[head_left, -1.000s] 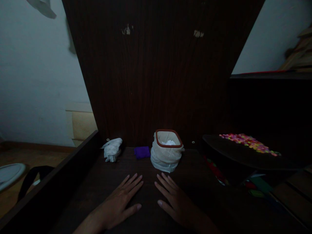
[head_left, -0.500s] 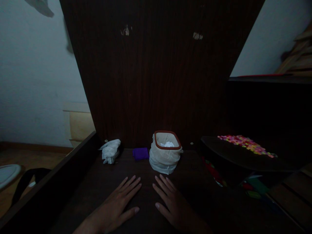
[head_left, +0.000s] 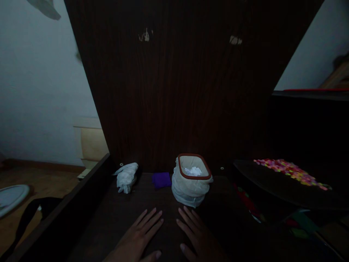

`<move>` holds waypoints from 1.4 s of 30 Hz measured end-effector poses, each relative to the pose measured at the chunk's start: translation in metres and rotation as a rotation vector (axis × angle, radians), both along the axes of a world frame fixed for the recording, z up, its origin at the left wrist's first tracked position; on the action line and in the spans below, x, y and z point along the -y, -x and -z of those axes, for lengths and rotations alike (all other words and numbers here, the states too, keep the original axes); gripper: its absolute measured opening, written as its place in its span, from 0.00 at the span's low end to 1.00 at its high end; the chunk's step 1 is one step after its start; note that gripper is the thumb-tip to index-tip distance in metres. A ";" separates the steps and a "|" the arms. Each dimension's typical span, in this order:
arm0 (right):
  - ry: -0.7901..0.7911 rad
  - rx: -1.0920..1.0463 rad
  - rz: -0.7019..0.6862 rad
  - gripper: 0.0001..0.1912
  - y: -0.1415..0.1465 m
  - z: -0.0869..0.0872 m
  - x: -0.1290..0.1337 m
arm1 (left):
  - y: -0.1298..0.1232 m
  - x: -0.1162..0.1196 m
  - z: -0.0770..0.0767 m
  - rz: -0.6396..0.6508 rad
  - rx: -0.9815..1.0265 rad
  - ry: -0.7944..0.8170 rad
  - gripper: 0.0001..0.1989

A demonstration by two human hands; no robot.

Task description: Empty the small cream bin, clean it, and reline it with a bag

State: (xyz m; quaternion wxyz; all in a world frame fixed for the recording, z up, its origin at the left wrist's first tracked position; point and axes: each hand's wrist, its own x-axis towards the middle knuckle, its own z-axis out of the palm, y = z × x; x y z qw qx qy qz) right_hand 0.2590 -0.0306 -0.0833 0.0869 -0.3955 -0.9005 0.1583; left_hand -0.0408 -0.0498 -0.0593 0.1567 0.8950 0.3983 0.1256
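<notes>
Both my hands lie flat on the dark wooden surface, fingers spread and holding nothing. My left hand rests on the near left side, my right hand a short way to its right. Just beyond my right fingertips stands a small bin with a brown square rim and a white plastic liner, crumpled white paper inside it. Left of the bin is a folded purple cloth. Farther left sits a crumpled white plastic bag; its contents cannot be made out.
A tall dark wooden panel closes off the back. A low side board runs along the left edge. To the right, a dark shelf carries a strip of small pink and yellow pieces. A white round-edged object is low at far left.
The whole scene has shifted slightly down and to the right as my view moved. My hands stay flat on the surface, and the bin, cloth and bag keep their places.
</notes>
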 end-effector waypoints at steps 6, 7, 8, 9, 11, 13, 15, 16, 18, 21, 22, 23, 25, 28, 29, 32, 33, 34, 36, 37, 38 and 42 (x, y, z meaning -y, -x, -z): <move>0.060 -0.106 0.048 0.30 -0.004 -0.004 0.007 | 0.001 -0.003 0.007 0.007 -0.011 0.007 0.36; 0.065 -0.118 0.056 0.30 -0.004 -0.005 0.008 | 0.001 -0.003 0.008 0.013 -0.017 0.004 0.36; 0.070 -0.128 0.061 0.30 -0.003 -0.007 0.008 | 0.001 -0.004 0.009 0.024 -0.022 -0.003 0.35; 0.074 -0.138 0.067 0.30 -0.003 -0.009 0.008 | 0.001 -0.005 0.010 0.037 -0.021 -0.017 0.35; 0.075 -0.158 0.073 0.30 -0.002 -0.012 0.009 | 0.003 -0.006 0.014 0.053 -0.014 -0.051 0.35; 0.077 -0.173 0.083 0.30 0.000 -0.015 0.009 | 0.004 -0.008 0.018 0.065 -0.013 -0.093 0.35; 0.093 -0.185 0.090 0.30 0.000 -0.016 0.009 | 0.005 -0.008 0.023 0.069 -0.014 -0.136 0.36; 0.103 -0.190 0.092 0.31 0.000 -0.016 0.009 | 0.005 -0.009 0.024 0.068 -0.017 -0.151 0.35; 0.114 -0.194 0.094 0.31 0.000 -0.016 0.009 | 0.004 -0.009 0.026 0.061 -0.030 -0.159 0.34; 0.096 -0.172 0.104 0.31 0.001 -0.015 0.009 | 0.003 -0.009 0.022 0.050 -0.056 -0.120 0.32; 0.085 -0.163 0.106 0.31 0.002 -0.016 0.009 | 0.003 -0.009 0.020 0.048 -0.058 -0.104 0.32; 0.072 -0.156 0.106 0.31 0.002 -0.016 0.009 | 0.003 -0.009 0.018 0.048 -0.055 -0.090 0.32; 0.045 -0.151 0.100 0.31 0.004 -0.016 0.009 | 0.002 -0.009 0.014 0.045 -0.041 -0.069 0.32; 0.010 -0.150 0.080 0.31 0.005 -0.014 0.009 | 0.002 -0.009 0.009 0.037 -0.024 -0.041 0.33; -0.002 -0.152 0.075 0.31 0.005 -0.012 0.009 | 0.002 -0.008 0.008 0.038 -0.017 -0.034 0.33; -0.043 -0.165 0.065 0.31 0.005 -0.009 0.009 | 0.002 -0.007 0.005 0.038 0.008 -0.025 0.33; -0.054 -0.167 0.059 0.31 0.005 -0.007 0.010 | 0.002 -0.007 0.005 0.035 0.013 -0.023 0.33; -0.063 -0.166 0.055 0.30 0.005 -0.006 0.010 | 0.002 -0.006 0.004 0.032 0.016 -0.020 0.33; -0.079 -0.155 0.052 0.30 0.005 -0.005 0.012 | 0.002 -0.005 0.003 0.028 0.020 -0.014 0.33; -0.088 -0.149 0.055 0.30 0.005 -0.004 0.012 | 0.002 -0.005 0.003 0.027 0.023 -0.013 0.33; -0.098 -0.145 0.060 0.30 0.005 -0.003 0.013 | 0.002 -0.005 0.004 0.027 0.028 -0.013 0.33; -0.108 -0.118 0.066 0.30 0.006 -0.002 0.015 | 0.003 -0.006 0.006 0.025 0.038 -0.003 0.33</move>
